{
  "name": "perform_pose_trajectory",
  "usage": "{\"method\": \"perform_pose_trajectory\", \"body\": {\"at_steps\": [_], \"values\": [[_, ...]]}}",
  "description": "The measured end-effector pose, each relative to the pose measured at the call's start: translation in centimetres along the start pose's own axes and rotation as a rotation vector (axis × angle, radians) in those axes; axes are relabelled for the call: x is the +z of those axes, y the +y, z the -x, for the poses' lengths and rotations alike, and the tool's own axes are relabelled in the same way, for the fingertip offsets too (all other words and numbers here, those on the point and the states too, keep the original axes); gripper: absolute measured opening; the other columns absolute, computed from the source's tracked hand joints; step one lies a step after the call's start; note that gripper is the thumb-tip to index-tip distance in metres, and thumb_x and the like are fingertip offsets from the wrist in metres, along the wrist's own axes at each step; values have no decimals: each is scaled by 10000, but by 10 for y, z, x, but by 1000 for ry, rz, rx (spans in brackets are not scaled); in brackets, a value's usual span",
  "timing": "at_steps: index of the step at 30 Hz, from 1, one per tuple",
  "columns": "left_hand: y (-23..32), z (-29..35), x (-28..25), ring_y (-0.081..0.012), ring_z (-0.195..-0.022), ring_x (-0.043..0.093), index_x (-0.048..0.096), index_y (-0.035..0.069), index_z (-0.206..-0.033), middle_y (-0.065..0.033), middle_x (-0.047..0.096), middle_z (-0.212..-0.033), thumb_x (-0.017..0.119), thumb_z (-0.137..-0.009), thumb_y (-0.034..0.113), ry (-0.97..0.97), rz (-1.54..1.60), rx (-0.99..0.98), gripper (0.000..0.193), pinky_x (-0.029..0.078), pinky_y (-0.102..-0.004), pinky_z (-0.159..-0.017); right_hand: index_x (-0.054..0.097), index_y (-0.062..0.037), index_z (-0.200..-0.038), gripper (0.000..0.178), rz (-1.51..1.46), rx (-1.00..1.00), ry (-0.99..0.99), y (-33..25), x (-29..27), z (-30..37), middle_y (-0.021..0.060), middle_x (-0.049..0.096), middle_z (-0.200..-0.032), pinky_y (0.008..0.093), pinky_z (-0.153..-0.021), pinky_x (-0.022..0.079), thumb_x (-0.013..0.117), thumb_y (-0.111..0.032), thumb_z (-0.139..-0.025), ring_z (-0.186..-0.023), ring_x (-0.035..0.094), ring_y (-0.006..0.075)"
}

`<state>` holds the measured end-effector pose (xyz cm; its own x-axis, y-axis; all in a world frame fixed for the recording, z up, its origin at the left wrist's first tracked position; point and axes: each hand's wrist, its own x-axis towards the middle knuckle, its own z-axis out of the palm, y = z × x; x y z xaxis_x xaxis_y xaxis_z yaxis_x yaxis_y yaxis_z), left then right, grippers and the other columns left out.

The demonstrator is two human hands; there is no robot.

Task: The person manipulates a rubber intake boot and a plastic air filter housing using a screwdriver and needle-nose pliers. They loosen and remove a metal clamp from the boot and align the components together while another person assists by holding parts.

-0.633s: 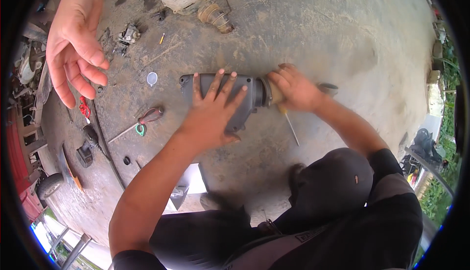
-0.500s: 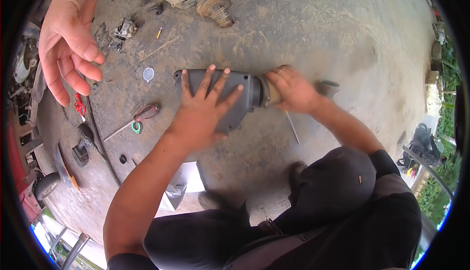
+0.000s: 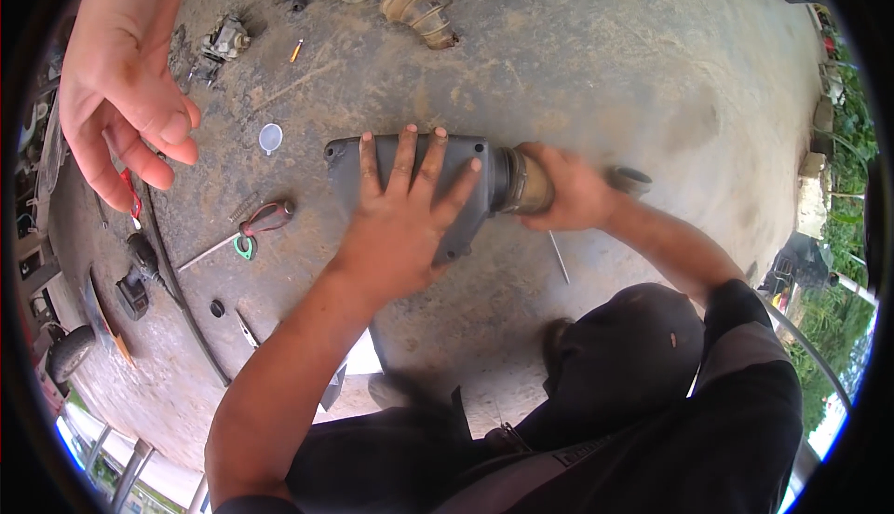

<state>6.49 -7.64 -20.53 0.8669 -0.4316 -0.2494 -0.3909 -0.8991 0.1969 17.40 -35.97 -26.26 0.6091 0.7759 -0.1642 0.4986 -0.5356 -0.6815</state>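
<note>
A dark grey plastic air filter box (image 3: 345, 174) lies on the concrete floor in front of me. My left hand (image 3: 396, 221) rests on top of it, open, its fingers spread toward the far edge. At the box's right end, a tan-brown rubber hose (image 3: 529, 186) meets the black round neck (image 3: 500, 179). My right hand (image 3: 573, 188) is closed around the hose's outer end; some of its fingers are hidden behind the hose.
Another person's hand (image 3: 126, 86) reaches in at upper left. On the floor lie a screwdriver (image 3: 265, 221), a green ring-shaped piece (image 3: 244, 248), a clear round lid (image 3: 270, 138), a black cable (image 3: 191, 323) and a thin rod (image 3: 560, 258). A ribbed duct (image 3: 419, 13) lies farther off.
My right hand has shifted slightly around the hose, and more of the hose shows. My left hand stays spread on the box. The whole view has moved a little.
</note>
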Motion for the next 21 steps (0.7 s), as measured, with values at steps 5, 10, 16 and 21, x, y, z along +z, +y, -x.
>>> {"method": "perform_pose_trajectory", "body": {"at_steps": [5, 10, 16, 21], "values": [[4, -4, 4, -530, -1592, 198, 339, 169, -1682, -296, 249, -1710, 860, -765, 564, -21, -23, 11, 1126, 93, -812, -1217, 520, -33, -1411, 856, -44, -9, -134, 9, -25, -21, 223, 700, -1199, 478, -948, 573, 925, -329, -718, -1123, 691, 445], [2, -16, 2, -548, -1580, 192, 356, 117, -1668, -340, 239, -1687, 858, -741, 615, -16, 45, 78, 1166, 92, -758, -1253, 566, 2, -1416, 899, -295, 97, -394, 27, -23, -29, 216, 726, -1232, 427, -961, 564, 965, -381, -708, -1132, 714, 339], [-9, -30, -9, -549, -1559, 239, 361, 95, -1662, -344, 259, -1676, 867, -716, 624, -35, 35, 144, 1196, 150, -732, -1247, 591, 7, -1383, 859, -267, 138, -316, 18, -25, -26, 239, 735, -1177, 443, -948, 571, 942, -412, -720, -1123, 717, 385], [-1, -25, 1, -569, -1535, 259, 343, 61, -1655, -374, 255, -1660, 893, -679, 577, -9, 53, 113, 1233, 149, -741, -1244, 589, -3, -1371, 854, -160, 121, -177, 9, -15, -18, 245, 738, -1125, 476, -908, 585, 926, -403, -695, -1064, 718, 431]]}}
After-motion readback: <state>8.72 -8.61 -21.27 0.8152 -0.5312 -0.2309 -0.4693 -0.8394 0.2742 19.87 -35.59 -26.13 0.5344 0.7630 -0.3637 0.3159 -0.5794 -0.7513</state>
